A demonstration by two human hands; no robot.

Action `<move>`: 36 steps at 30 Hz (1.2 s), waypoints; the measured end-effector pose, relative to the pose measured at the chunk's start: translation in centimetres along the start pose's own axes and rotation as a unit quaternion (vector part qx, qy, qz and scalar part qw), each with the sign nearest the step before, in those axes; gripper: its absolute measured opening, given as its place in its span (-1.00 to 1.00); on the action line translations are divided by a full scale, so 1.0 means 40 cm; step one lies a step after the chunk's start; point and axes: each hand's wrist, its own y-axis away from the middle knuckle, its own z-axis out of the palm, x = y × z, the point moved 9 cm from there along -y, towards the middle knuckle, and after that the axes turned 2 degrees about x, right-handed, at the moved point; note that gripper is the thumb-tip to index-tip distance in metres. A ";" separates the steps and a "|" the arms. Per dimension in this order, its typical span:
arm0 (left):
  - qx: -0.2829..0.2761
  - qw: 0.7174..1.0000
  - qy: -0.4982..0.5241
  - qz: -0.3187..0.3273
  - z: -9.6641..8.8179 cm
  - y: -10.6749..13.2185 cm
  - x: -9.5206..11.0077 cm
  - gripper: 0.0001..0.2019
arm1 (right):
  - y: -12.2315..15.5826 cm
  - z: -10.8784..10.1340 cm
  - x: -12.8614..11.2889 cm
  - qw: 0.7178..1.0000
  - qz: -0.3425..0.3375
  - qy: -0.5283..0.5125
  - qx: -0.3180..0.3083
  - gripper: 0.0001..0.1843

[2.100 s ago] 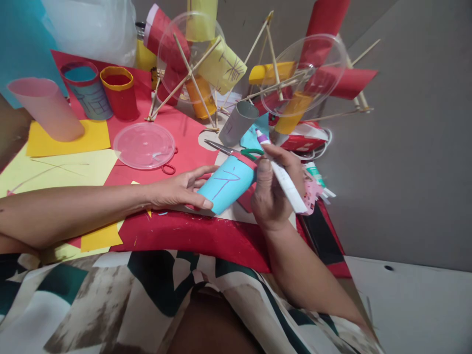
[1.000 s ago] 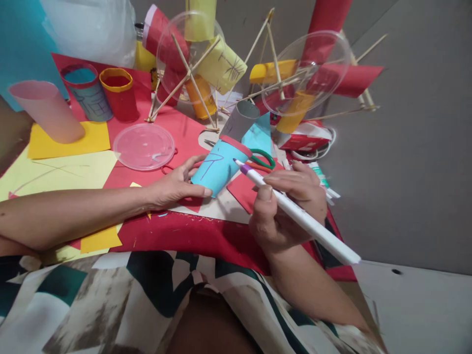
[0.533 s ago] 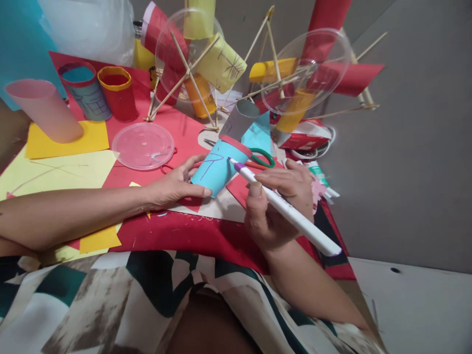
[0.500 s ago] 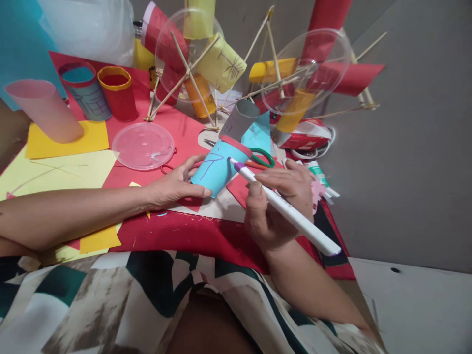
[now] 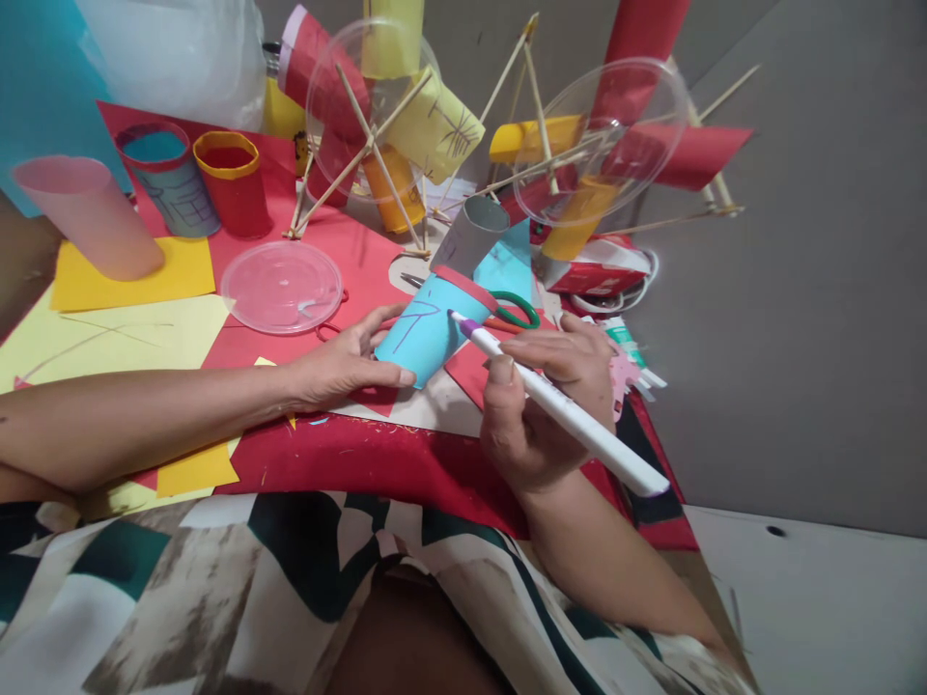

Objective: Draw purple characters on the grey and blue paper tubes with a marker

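My left hand [image 5: 340, 365] grips a light blue paper cup [image 5: 427, 326] with a red rim, holding it tilted on the table; purple lines are drawn on its side. My right hand [image 5: 540, 401] is closed round a white marker [image 5: 561, 410] with a purple collar, and the marker's tip touches the cup just below the rim. Green-handled scissors [image 5: 511, 309] lie right behind the cup.
A clear plastic lid [image 5: 282, 287] lies on red paper [image 5: 362, 256] to the left. A pink cup [image 5: 91, 214], a blue-grey cup [image 5: 170, 183] and a red cup [image 5: 233, 181] stand at the back left. Two stick-and-paper wheel models [image 5: 383, 116] [image 5: 601, 145] rise behind.
Two seconds ago the marker pointed upward away from the cup; my right hand has since turned it down so its tip meets the cup. The cup stands more tilted up.
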 end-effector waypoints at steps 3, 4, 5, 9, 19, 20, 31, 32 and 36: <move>-0.002 1.000 0.007 -0.002 0.003 0.001 0.000 -0.01 | -0.001 -0.001 0.001 1.000 0.001 0.001 0.004 -0.94; -0.001 1.000 0.010 -0.003 0.002 0.001 -0.001 -0.01 | -0.001 -0.002 0.001 1.000 0.000 0.000 0.005 -0.95; 0.000 1.000 0.012 -0.004 0.002 0.001 -0.001 -0.01 | -0.002 -0.003 0.002 1.000 0.000 0.000 0.006 -0.95; 0.000 1.000 0.019 -0.003 0.000 0.000 -0.001 -0.01 | -0.001 -0.011 0.005 1.000 -0.008 0.004 0.012 -0.93; 0.007 0.999 0.033 -0.009 0.002 0.001 0.002 -0.13 | 0.000 -0.014 0.010 1.000 -0.014 0.010 0.021 -0.92; 0.002 0.999 0.037 -0.009 0.003 0.000 0.002 -0.12 | -0.001 -0.013 0.011 1.000 -0.011 0.012 0.019 -0.93; 0.002 0.998 0.057 -0.022 0.006 0.002 0.001 -0.03 | 0.009 -0.021 0.024 1.000 0.001 0.017 0.024 -0.93; 0.003 0.998 0.057 -0.024 0.005 0.003 0.001 -0.03 | 0.011 -0.021 0.027 1.000 0.004 0.018 0.025 -0.93; 0.002 0.998 0.061 -0.028 0.003 0.002 0.000 -0.03 | 0.017 -0.022 0.036 0.999 0.011 0.025 0.028 -0.94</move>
